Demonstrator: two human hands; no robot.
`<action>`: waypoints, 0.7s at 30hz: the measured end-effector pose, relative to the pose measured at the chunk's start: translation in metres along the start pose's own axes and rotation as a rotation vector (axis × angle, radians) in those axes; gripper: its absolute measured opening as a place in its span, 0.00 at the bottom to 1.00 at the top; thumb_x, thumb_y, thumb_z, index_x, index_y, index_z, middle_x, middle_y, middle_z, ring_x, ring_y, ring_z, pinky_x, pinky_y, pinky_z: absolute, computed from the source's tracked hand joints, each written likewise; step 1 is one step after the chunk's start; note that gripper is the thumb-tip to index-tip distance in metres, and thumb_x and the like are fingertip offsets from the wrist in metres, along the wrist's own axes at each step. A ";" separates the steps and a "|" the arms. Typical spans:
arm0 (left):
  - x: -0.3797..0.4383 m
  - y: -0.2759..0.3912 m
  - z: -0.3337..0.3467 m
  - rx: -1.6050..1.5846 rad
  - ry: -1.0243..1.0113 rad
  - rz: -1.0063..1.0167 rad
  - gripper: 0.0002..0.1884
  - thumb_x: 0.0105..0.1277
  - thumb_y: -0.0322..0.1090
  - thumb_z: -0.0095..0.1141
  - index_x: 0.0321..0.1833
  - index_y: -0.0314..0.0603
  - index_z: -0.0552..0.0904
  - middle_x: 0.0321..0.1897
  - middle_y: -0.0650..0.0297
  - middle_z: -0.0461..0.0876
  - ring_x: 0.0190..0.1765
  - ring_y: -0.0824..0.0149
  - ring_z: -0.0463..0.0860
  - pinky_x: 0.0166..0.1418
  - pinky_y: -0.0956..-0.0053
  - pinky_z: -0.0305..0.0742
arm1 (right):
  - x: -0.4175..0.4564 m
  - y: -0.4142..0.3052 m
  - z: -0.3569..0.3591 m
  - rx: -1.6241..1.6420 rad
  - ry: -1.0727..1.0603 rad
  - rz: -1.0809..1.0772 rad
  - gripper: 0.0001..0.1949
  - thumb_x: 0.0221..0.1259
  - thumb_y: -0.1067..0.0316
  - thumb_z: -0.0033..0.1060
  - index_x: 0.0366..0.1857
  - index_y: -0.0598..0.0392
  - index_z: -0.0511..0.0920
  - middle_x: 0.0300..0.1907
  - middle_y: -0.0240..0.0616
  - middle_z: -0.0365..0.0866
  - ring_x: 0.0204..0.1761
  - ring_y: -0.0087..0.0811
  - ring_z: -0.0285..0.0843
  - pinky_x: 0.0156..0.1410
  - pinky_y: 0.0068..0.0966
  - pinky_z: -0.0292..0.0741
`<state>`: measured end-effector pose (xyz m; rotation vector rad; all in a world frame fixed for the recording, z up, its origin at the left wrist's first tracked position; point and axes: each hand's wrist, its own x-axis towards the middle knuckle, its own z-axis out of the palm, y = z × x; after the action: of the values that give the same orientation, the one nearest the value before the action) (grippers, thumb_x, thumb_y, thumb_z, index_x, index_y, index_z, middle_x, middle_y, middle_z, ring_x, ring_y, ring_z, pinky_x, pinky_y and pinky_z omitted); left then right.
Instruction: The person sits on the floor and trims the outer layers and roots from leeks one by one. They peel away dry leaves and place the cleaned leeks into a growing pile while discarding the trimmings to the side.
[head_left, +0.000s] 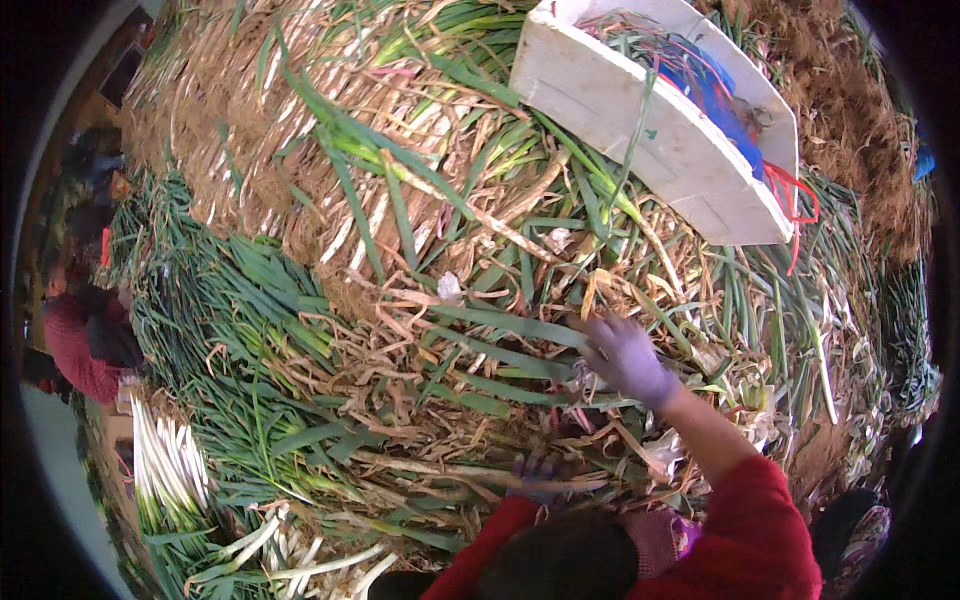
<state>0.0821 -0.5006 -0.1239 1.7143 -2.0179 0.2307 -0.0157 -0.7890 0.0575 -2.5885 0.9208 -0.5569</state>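
My right hand (630, 361), in a pale lavender glove, is over the heap of green onions and touches or hovers by long green leaves (517, 322). Its fingers are blurred, and whether they grip a leaf is unclear. Low in the view, my left hand (536, 476), in a darker glove, is among dry leaves beside a pale brown onion stalk (450, 472). The stalk crosses it, and blur hides whether the fingers are closed on it. Loose withered leaves (390, 397) lie around both hands.
A white foam box (637, 135) with blue plastic and red ties sits on the onions at upper right. Rooted onion bundles (217, 135) fill the upper left. Cleaned white stalks (169, 457) lie at lower left. Another person in a red top (82, 345) is at far left.
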 end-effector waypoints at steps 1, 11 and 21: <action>-0.007 0.004 0.003 -0.041 0.016 0.022 0.27 0.66 0.63 0.40 0.64 0.64 0.72 0.69 0.61 0.63 0.74 0.58 0.54 0.73 0.47 0.45 | 0.041 0.009 0.012 0.024 0.135 -0.021 0.17 0.57 0.63 0.59 0.51 0.49 0.74 0.40 0.44 0.76 0.44 0.46 0.77 0.49 0.39 0.73; -0.005 0.026 -0.029 -0.055 -0.279 0.051 0.19 0.68 0.46 0.45 0.57 0.49 0.77 0.55 0.57 0.78 0.60 0.60 0.75 0.62 0.60 0.69 | 0.120 -0.042 0.081 0.229 -0.464 0.159 0.19 0.63 0.51 0.48 0.43 0.56 0.75 0.36 0.52 0.82 0.41 0.52 0.80 0.48 0.45 0.74; 0.026 -0.029 -0.131 -0.448 -0.146 -0.721 0.14 0.67 0.32 0.51 0.55 0.43 0.78 0.53 0.54 0.79 0.56 0.61 0.78 0.56 0.66 0.75 | -0.072 -0.067 -0.010 0.369 -0.464 0.133 0.22 0.56 0.53 0.61 0.48 0.59 0.76 0.30 0.52 0.79 0.32 0.53 0.78 0.36 0.38 0.74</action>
<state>0.1395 -0.4739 -0.0033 2.0403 -1.2711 -0.5531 -0.0363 -0.6946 0.0773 -2.1661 0.7407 -0.0670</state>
